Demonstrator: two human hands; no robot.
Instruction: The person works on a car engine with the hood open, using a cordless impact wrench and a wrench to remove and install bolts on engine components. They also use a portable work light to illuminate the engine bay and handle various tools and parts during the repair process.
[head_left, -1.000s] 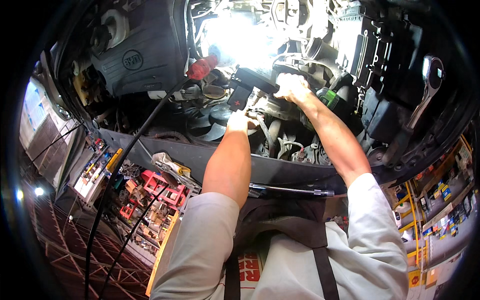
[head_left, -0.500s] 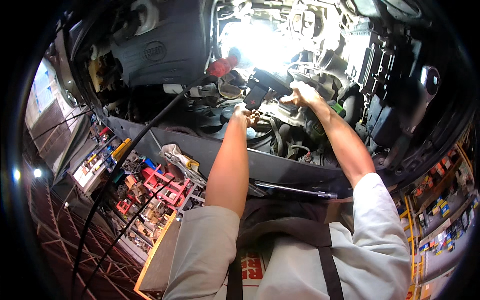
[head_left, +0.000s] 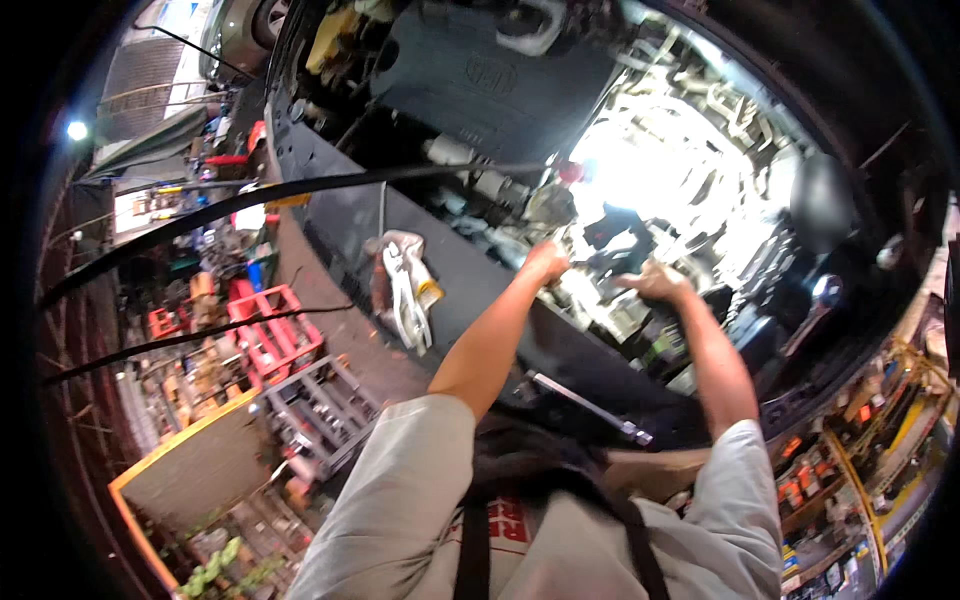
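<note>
Over the lit engine bay, my left hand has its fingers curled near the left side of a black plastic cover. Blur and glare hide whether they touch it or hold something else. My right hand is at the cover's lower right end; its thumb points left, and its fingers seem closed on that end. The cover's outline is smeared. Strong white light washes out the parts behind it. Beside that glare, a blurred red piece sits at the end of a thick black cable.
A chrome wrench bar lies along the car's front edge. To its left, a pale cloth or glove hangs over the edge. Red metal frames and a grey rack stand lower left. Shelves with small boxes are at right.
The view has swung and tilted, so the car now slants down to the right. Both hands remain beside the black cover; its red plus mark no longer shows.
</note>
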